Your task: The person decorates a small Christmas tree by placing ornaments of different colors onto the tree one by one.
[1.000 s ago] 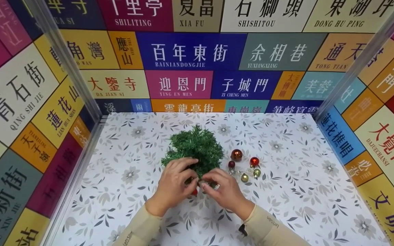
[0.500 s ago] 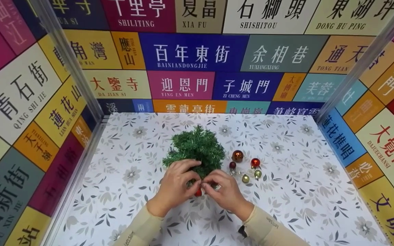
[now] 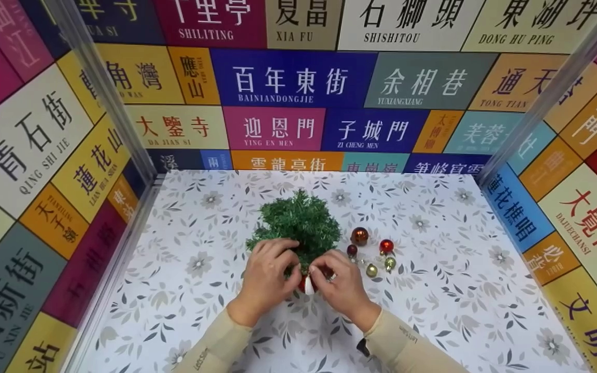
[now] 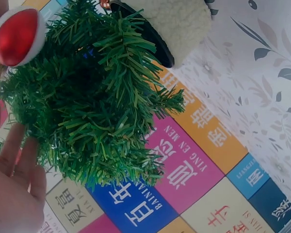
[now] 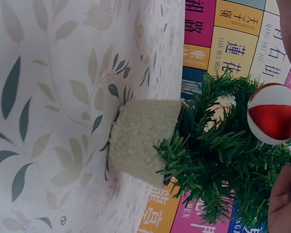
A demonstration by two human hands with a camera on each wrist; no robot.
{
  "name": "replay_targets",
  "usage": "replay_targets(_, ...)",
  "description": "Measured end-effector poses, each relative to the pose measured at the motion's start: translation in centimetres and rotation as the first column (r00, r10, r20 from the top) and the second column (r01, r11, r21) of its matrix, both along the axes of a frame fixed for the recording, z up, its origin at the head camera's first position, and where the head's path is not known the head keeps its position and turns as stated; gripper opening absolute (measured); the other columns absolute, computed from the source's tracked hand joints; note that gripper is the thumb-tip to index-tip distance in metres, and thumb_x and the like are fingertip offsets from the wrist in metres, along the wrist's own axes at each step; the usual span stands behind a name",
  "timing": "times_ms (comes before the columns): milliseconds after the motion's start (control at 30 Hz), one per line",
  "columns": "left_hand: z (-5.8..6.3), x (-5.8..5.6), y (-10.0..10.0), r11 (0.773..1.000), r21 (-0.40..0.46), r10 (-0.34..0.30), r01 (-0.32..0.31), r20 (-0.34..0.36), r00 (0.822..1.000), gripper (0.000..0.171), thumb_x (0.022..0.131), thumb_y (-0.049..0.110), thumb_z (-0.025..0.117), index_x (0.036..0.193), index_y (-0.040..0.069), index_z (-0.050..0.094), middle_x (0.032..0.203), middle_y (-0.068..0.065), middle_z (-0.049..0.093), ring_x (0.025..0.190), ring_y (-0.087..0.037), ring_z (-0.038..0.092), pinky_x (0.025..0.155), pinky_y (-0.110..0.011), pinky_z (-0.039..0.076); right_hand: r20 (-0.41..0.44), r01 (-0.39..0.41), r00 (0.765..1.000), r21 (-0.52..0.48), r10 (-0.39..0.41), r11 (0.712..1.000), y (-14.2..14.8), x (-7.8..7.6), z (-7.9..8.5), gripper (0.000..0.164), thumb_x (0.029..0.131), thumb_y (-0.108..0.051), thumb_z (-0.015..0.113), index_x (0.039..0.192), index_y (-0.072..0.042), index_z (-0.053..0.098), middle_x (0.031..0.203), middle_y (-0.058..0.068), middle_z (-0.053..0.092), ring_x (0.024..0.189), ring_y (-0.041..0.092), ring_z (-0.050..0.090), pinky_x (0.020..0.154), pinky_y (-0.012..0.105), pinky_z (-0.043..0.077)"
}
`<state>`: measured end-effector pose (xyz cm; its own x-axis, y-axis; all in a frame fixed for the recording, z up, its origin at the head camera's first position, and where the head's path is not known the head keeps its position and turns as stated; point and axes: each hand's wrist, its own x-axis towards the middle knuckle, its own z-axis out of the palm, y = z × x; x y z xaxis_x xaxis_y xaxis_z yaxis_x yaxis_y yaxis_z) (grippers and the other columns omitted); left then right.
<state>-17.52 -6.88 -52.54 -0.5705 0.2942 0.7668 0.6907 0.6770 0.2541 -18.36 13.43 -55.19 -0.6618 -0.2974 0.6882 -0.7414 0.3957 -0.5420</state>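
Note:
A small artificial Christmas tree (image 3: 298, 220) stands in front of both hands; its pale, fuzzy pot (image 5: 145, 138) shows in the right wrist view. A red-and-white Christmas ball (image 4: 17, 36) hangs at the tree's near side. In the head view it shows between the hands, low under the fingertips. My right hand (image 3: 342, 282) pinches at the top of the ball with thumb and forefinger. Beside it, my left hand (image 3: 270, 274) has thumb and forefinger curled together at a near branch, its other fingers bent over the foliage. The exact grip of the left fingertips is hidden.
Right of the tree lie several loose balls: a brown one (image 3: 359, 235), a red one (image 3: 386, 245), a small dark red one (image 3: 352, 249) and gold ones such as this ball (image 3: 371, 270). Sign-covered panels (image 3: 298, 77) enclose the flower-patterned table (image 3: 200, 311).
The ball has shifted slightly right and turned, so its white band now faces the head camera. My right fingers have lifted a little and moved slightly apart from the left fingertips.

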Motion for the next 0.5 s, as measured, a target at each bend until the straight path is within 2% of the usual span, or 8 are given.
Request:
replay_targets(200, 0.12, -0.16, 0.3, 0.999, 0.037, 0.04, -0.039, -0.009, 0.999, 0.012, 0.086, 0.015, 0.065, 0.074, 0.018, 0.062, 0.108, -0.001, 0.07, 0.101, -0.021, 0.063, 0.096, -0.044, 0.044, 0.023, 0.049, 0.999, -0.025, -0.048, 0.998, -0.31, -0.14, 0.22, 0.014, 0.092, -0.011, 0.069, 0.089, -0.024, 0.069, 0.08, -0.015, 0.055, 0.063, 0.002, 0.05, 0.053, 0.019, 0.043)
replay_targets(367, 0.07, -0.3, 0.31, 0.997, 0.042, 0.07, -0.071, 0.018, 0.997, 0.011, 0.082, 0.014, 0.066, 0.072, 0.016, 0.064, 0.107, -0.002, 0.069, 0.102, -0.024, 0.061, 0.099, -0.044, 0.04, 0.001, 0.105, 0.994, 0.029, -0.105, 0.994, -0.47, -0.38, 0.31, 0.011, 0.089, -0.012, 0.072, 0.085, -0.022, 0.07, 0.073, -0.017, 0.052, 0.059, 0.0, 0.047, 0.051, 0.018, 0.04)
replay_targets(500, -0.09, -0.42, 0.22, 0.997, 0.026, 0.069, -0.07, 0.023, 0.997, 0.01, 0.079, 0.013, 0.067, 0.07, 0.015, 0.063, 0.11, -0.005, 0.068, 0.105, -0.026, 0.06, 0.102, -0.046, 0.037, -0.007, 0.131, 0.991, 0.076, -0.131, 0.988, -0.44, -0.42, 0.17, 0.009, 0.087, -0.014, 0.073, 0.083, -0.021, 0.071, 0.068, -0.016, 0.049, 0.056, 0.001, 0.044, 0.049, 0.02, 0.038)
